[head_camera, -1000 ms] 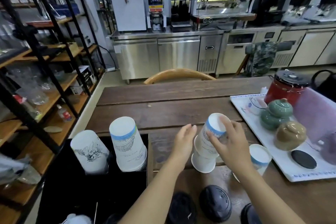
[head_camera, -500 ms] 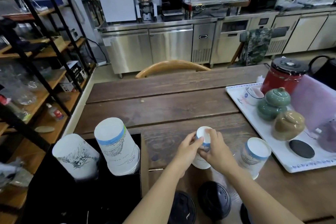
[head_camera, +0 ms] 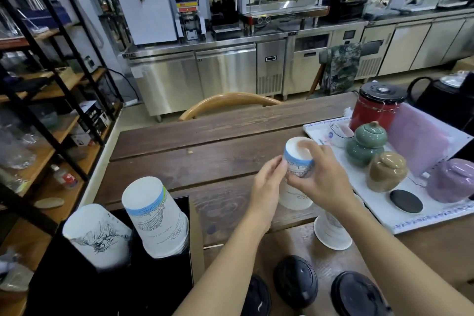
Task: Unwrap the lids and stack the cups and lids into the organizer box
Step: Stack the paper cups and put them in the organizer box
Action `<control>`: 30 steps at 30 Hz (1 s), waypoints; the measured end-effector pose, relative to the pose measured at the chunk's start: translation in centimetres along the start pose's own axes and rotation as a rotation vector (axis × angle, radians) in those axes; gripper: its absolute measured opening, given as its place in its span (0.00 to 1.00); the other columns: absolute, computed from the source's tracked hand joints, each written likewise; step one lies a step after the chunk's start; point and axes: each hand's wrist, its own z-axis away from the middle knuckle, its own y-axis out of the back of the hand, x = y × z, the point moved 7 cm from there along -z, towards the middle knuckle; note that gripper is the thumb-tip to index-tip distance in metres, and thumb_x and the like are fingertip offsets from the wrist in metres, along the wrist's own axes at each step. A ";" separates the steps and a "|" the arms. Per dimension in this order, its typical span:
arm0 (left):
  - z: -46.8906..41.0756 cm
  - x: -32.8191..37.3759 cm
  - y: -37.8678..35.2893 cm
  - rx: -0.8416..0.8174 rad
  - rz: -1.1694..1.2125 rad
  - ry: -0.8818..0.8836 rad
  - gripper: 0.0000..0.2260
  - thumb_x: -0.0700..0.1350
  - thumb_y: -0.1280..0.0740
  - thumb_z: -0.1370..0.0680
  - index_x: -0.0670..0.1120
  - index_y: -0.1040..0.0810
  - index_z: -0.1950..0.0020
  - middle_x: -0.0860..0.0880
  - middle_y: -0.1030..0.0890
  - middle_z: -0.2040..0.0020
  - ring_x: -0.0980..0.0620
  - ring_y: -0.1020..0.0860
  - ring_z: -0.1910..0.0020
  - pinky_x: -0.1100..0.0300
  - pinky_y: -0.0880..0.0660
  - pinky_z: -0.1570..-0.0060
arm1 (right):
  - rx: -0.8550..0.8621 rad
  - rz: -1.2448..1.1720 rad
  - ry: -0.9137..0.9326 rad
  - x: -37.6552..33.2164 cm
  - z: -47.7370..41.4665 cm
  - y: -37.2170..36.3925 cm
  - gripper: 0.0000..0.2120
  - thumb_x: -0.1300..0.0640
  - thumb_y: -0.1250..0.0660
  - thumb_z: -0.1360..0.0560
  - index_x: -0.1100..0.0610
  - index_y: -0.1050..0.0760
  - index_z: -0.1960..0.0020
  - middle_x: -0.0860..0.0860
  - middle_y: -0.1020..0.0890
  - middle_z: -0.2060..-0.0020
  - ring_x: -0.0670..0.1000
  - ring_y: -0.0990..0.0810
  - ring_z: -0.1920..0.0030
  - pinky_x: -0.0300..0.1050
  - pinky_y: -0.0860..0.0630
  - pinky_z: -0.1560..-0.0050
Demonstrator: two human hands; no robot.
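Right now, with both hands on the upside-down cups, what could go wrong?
The right hand holds the cup stack near its top only; lower cups could slip out. The loose cup sits under the right forearm and might get knocked over. Black lids lie close to the table edge and could be swept off.

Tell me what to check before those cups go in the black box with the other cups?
1. Cups held firmly: ok. The right hand wraps the upside-down cup stack, and the left hand steadies its side.
2. Stack off the table: cannot tell; its lower end is hidden behind the hands.
3. Room in the black box: cannot tell. Two cup stacks already stand in it, and the rest is dark.
4. Path to the box clear: ok. Only bare table lies between.
5. Leftover cup by the right arm: not ok, easy to bump.
6. Black lids unwrapped: cannot tell.
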 end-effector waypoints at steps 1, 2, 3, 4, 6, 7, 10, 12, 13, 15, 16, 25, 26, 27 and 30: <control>-0.1 0.7 -0.4 -0.012 0.011 -0.028 0.15 0.45 0.38 0.21 0.44 0.25 0.34 0.48 0.20 0.39 0.56 0.23 0.43 0.67 0.26 0.47 | 0.019 0.002 0.016 -0.4 -0.2 0.9 0.28 0.51 0.26 0.37 0.51 0.30 0.40 0.55 0.26 0.51 0.56 0.24 0.51 0.50 0.26 0.54; -0.2 1.2 -1.0 -0.030 0.016 -0.054 0.16 0.44 0.38 0.20 0.43 0.26 0.34 0.48 0.20 0.39 0.56 0.23 0.44 0.68 0.25 0.49 | 0.038 0.013 0.029 -0.7 -0.3 1.8 0.27 0.51 0.26 0.37 0.51 0.30 0.40 0.55 0.26 0.51 0.57 0.24 0.52 0.51 0.26 0.55; -0.2 1.6 -1.9 -0.054 0.014 -0.074 0.16 0.44 0.38 0.20 0.42 0.26 0.34 0.48 0.20 0.40 0.56 0.22 0.45 0.70 0.25 0.50 | 0.059 0.029 0.040 -0.7 -0.3 2.9 0.28 0.51 0.26 0.37 0.52 0.30 0.40 0.56 0.25 0.51 0.57 0.24 0.51 0.52 0.25 0.55; -0.1 1.8 -2.8 -0.078 0.008 -0.089 0.16 0.43 0.38 0.20 0.42 0.26 0.34 0.48 0.20 0.41 0.58 0.22 0.47 0.72 0.25 0.52 | 0.077 0.049 0.047 -0.6 -0.3 4.0 0.28 0.51 0.26 0.37 0.52 0.30 0.40 0.56 0.25 0.50 0.57 0.24 0.51 0.52 0.25 0.54; -0.1 2.0 -4.8 -0.127 -0.008 -0.092 0.16 0.42 0.38 0.20 0.42 0.27 0.33 0.49 0.21 0.43 0.59 0.22 0.49 0.73 0.25 0.55 | 0.101 0.094 0.037 0.3 -0.3 5.8 0.28 0.52 0.26 0.36 0.53 0.30 0.39 0.57 0.25 0.51 0.57 0.24 0.52 0.51 0.26 0.55; -0.1 1.9 -5.7 -0.145 -0.017 -0.083 0.16 0.42 0.38 0.21 0.42 0.27 0.33 0.48 0.21 0.43 0.58 0.22 0.49 0.72 0.25 0.55 | 0.107 0.111 0.026 0.9 -0.2 6.4 0.29 0.51 0.25 0.36 0.53 0.30 0.39 0.57 0.26 0.51 0.57 0.24 0.53 0.50 0.27 0.56; -0.4 1.0 -7.8 -0.183 -0.031 -0.049 0.15 0.42 0.38 0.21 0.41 0.26 0.34 0.48 0.20 0.45 0.60 0.22 0.53 0.73 0.25 0.58 | 0.108 0.129 -0.018 3.0 0.2 7.4 0.28 0.51 0.26 0.36 0.53 0.31 0.39 0.56 0.26 0.51 0.57 0.24 0.53 0.52 0.25 0.56; -0.4 0.0 -8.8 -0.211 -0.045 -0.003 0.14 0.41 0.38 0.21 0.41 0.25 0.36 0.50 0.20 0.48 0.65 0.21 0.58 0.75 0.25 0.61 | 0.100 0.144 -0.050 4.6 0.8 7.4 0.27 0.50 0.26 0.36 0.53 0.31 0.40 0.56 0.26 0.53 0.57 0.24 0.54 0.51 0.26 0.57; -0.4 -0.7 -9.2 -0.222 -0.058 0.026 0.13 0.42 0.38 0.21 0.41 0.25 0.37 0.51 0.20 0.49 0.65 0.21 0.59 0.75 0.25 0.62 | 0.102 0.155 -0.074 5.4 1.0 7.3 0.27 0.50 0.27 0.36 0.53 0.31 0.40 0.56 0.26 0.53 0.57 0.24 0.55 0.50 0.27 0.58; -0.5 -2.1 -9.6 -0.233 -0.090 0.079 0.14 0.43 0.37 0.21 0.41 0.24 0.37 0.49 0.20 0.48 0.63 0.22 0.58 0.76 0.26 0.64 | 0.095 0.168 -0.120 7.0 1.5 6.9 0.27 0.50 0.27 0.36 0.53 0.31 0.40 0.56 0.26 0.54 0.57 0.24 0.55 0.48 0.28 0.60; -0.5 -2.8 -9.7 -0.229 -0.109 0.100 0.13 0.43 0.37 0.21 0.41 0.24 0.38 0.49 0.20 0.48 0.63 0.22 0.57 0.77 0.26 0.64 | 0.082 0.175 -0.132 7.6 1.7 6.6 0.27 0.49 0.27 0.36 0.54 0.31 0.40 0.55 0.26 0.54 0.58 0.24 0.55 0.49 0.28 0.60; -0.5 -8.7 -8.6 -0.188 -0.315 0.359 0.11 0.51 0.37 0.22 0.49 0.23 0.43 0.48 0.20 0.44 0.54 0.23 0.47 0.62 0.29 0.50 | -0.201 0.115 -0.229 13.1 5.3 -0.7 0.27 0.49 0.28 0.32 0.55 0.33 0.37 0.54 0.29 0.49 0.57 0.23 0.52 0.47 0.30 0.59; -0.5 -9.0 -8.6 -0.188 -0.338 0.379 0.14 0.52 0.37 0.22 0.48 0.25 0.39 0.49 0.21 0.42 0.54 0.24 0.45 0.62 0.30 0.48 | -0.194 0.101 -0.216 13.2 5.4 -1.0 0.27 0.50 0.28 0.32 0.55 0.33 0.37 0.55 0.28 0.49 0.58 0.24 0.52 0.49 0.27 0.58; -0.5 -9.1 -8.5 -0.185 -0.353 0.388 0.16 0.52 0.37 0.22 0.48 0.25 0.38 0.49 0.21 0.41 0.53 0.24 0.43 0.62 0.31 0.47 | -0.182 0.088 -0.200 13.3 5.3 -1.2 0.27 0.50 0.28 0.33 0.55 0.33 0.38 0.55 0.28 0.49 0.57 0.24 0.51 0.50 0.26 0.56; -0.7 -9.1 -8.4 -0.166 -0.358 0.387 0.15 0.52 0.37 0.23 0.47 0.25 0.40 0.50 0.21 0.42 0.53 0.24 0.42 0.61 0.31 0.44 | -0.173 -0.117 -0.268 14.2 5.4 -1.5 0.39 0.52 0.25 0.34 0.52 0.43 0.30 0.48 0.31 0.42 0.49 0.28 0.42 0.46 0.28 0.45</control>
